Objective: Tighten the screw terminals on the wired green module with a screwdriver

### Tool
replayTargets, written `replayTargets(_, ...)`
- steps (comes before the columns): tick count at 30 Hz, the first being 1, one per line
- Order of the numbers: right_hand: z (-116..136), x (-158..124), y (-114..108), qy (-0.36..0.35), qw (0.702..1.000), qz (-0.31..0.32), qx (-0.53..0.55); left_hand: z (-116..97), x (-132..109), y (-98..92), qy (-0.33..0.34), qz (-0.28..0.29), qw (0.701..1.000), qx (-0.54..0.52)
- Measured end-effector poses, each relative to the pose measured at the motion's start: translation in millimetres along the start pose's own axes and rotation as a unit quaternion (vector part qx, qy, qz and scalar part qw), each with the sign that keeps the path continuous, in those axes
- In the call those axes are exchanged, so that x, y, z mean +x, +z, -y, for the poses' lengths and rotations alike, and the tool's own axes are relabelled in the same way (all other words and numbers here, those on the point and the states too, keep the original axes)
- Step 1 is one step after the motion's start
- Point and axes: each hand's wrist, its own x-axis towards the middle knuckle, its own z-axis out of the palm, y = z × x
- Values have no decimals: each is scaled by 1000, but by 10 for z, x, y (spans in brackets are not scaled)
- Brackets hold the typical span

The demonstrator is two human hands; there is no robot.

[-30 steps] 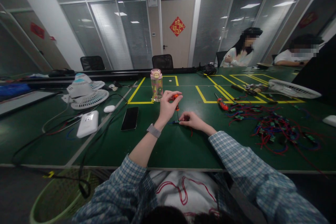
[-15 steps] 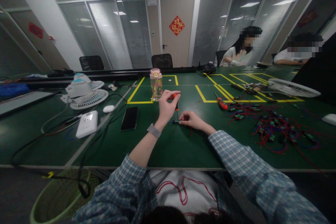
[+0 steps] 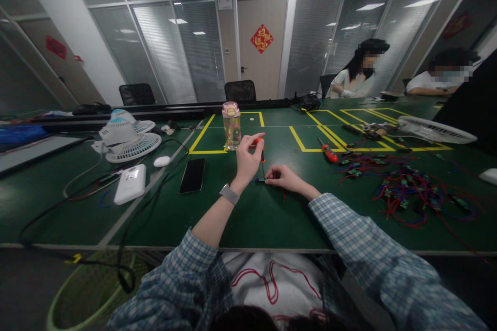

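My left hand grips the red and black handle of a screwdriver between thumb and fingers. Its thin shaft points straight down, the tip at a small green circuit board on the table. My right hand pinches the right end of that board, fingers closed and resting low on the table. A short red wire shows below it. Whether the tip sits in a screw is too small to tell.
A pink-lidded bottle stands just beyond my left hand, and a phone lies to its left. Rightward are another screwdriver and a heap of wired boards. A white fan stands at left. Two people sit at the far right.
My left hand's fingers have shifted slightly around the screwdriver handle. My right hand stays on the circuit board, and the whole view has moved a little.
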Motion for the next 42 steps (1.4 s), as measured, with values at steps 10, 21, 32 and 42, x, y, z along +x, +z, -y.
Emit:
replayTargets(10,5,-1,6,-2,1000,-7,-3,51,-2,2,1,-16,999,29)
replayTargets(21,3,2,7,-1,1000,-9,-6,14,2,4,24,-34,998,41)
replayTargets(32,16,-7,2,-2,1000,-8,-4,29,17,-10,-11,-2,1000,0)
replayTargets(42,16,-11,5,4,1000,-10,-2,47,22,-22,10,-17,999,37)
